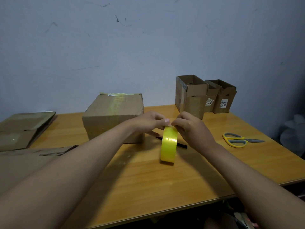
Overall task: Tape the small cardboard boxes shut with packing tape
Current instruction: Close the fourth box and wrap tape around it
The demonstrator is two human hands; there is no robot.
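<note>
A yellow roll of packing tape stands on edge above the middle of the wooden table. My left hand pinches the top of the roll with thumb and fingers. My right hand grips the roll's top right side, fingers curled over it. A closed cardboard box with yellowish tape down its top sits just behind my left hand. Three small open cardboard boxes stand in a row at the back right against the wall.
Yellow-handled scissors lie on the right of the table. A thin black object lies behind the roll. Flattened cardboard is piled at the left. The table's front edge runs diagonally at lower right.
</note>
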